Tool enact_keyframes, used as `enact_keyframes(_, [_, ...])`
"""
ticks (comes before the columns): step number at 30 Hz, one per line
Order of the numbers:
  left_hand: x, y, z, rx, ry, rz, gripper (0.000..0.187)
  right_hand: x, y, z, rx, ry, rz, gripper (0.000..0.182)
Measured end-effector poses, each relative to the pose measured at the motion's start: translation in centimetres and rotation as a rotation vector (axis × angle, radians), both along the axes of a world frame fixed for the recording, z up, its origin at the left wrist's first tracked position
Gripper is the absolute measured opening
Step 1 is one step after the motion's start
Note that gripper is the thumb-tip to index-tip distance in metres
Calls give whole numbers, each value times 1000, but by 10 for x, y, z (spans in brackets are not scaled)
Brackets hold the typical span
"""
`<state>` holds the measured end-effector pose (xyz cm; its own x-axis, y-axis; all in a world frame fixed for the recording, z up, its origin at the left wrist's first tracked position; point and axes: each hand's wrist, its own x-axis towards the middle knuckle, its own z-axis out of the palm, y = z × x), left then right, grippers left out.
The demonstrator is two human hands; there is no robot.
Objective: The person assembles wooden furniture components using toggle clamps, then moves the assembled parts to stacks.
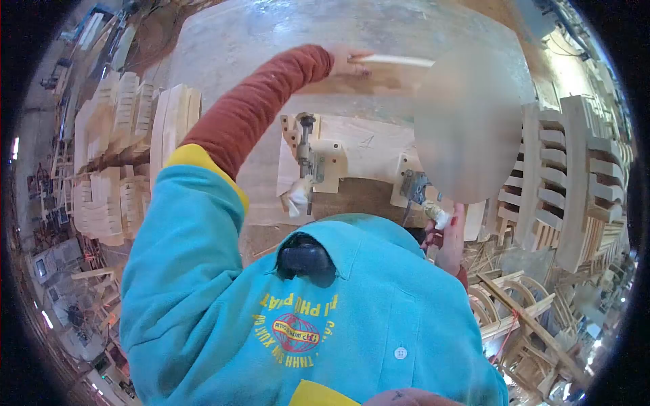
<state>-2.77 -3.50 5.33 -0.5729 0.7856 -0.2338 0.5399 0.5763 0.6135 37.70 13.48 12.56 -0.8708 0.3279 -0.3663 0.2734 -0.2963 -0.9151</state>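
Observation:
My left hand [349, 62], at the end of a long brown sleeve, reaches over the far part of the worktable. Its fingers are closed on a pale wooden strip [399, 61], which is smeared by motion. Nearer to me lies a plywood jig [365, 139] with a toggle clamp [306, 152] on its left side; that clamp's handle is wrapped in white. A second toggle clamp [414, 187] sits on the jig's right side. My right hand [450, 242] is at its wrapped handle [437, 213], thumb and fingers around the end. A blurred patch hides the jig's right part.
The grey worktable [230, 40] stretches away from me. Stacks of cut wooden parts [112, 128] stand at the left, and more stacked curved parts [552, 159] at the right. Wooden frames [518, 304] lie low on the right, close to my side.

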Motion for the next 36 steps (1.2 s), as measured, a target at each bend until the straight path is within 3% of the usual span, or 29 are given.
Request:
enact_keyframes(2, [-7, 4, -54, 30, -200, -115, 60, -10, -1, 5, 321, -94, 110, 60])
enact_keyframes(4, [23, 5, -32, -97, -349, -157, 58, -12, 4, -7, 633, -189, 178, 61])
enact_keyframes(6, [18, 5, -72, -89, -497, -270, 56, -13, 5, -11, 904, -167, 228, 62])
enact_keyframes(7, [26, 9, -67, -160, -558, -255, 55, -15, 5, -10, 969, -184, 249, 62])
enact_keyframes(8, [31, 7, -68, -63, -575, -286, 54, -17, 4, -8, 1034, -202, 269, 62])
enact_keyframes(13, [30, 6, -87, -141, -698, -306, 53, -23, 5, 2, 961, -336, 319, 65])
enact_keyframes(19, [29, 1, -105, -184, -658, -260, 57, -23, 5, -4, 967, -224, 256, 66])
enact_keyframes(25, [27, -8, -103, -254, -541, -366, 62, -25, 5, 2, 988, -163, 220, 64])
enact_keyframes(29, [29, -13, -112, -153, -913, -178, 65, -35, 14, 3, 876, -174, 199, 61])
enact_keyframes(31, [29, -16, -118, -143, -881, -184, 61, -38, 14, 2, 904, -170, 175, 58])
enact_keyframes(34, [34, -15, -106, -127, -897, -148, 58, -32, 8, 20, 877, -406, 303, 57])
enact_keyframes(36, [38, -14, -102, -95, -879, -170, 57, -4, -1, 11, 772, -270, 298, 57])
